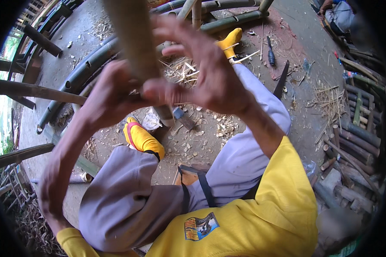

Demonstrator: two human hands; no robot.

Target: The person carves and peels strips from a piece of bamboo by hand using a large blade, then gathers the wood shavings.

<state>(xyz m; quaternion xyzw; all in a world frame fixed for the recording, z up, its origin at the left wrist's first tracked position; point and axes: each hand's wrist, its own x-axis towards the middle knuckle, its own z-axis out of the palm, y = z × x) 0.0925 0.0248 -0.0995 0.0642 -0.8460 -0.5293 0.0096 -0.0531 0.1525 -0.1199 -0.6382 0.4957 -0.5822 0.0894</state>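
A thick bamboo pole [135,38] rises steeply in front of me, its lower end between my hands. My left hand [116,92] is closed on the pole's left side with bent fingers. On the other side is my right hand [212,83], its fingers stretched out and spread beside the pole. The right thumb lies across the pole's lower part; motion blurs both hands. Beyond the lower end, a small block with a bluish face [183,119] lies on the floor between my feet.
Long notched bamboo poles [79,73] curve across the left and far side. A dark-handled tool [271,56] and a dark saw-like blade [281,80] lie right of my leg. Shavings [227,124] litter the floor. Cut bamboo [358,141] is piled at right; another person [341,17] sits far right.
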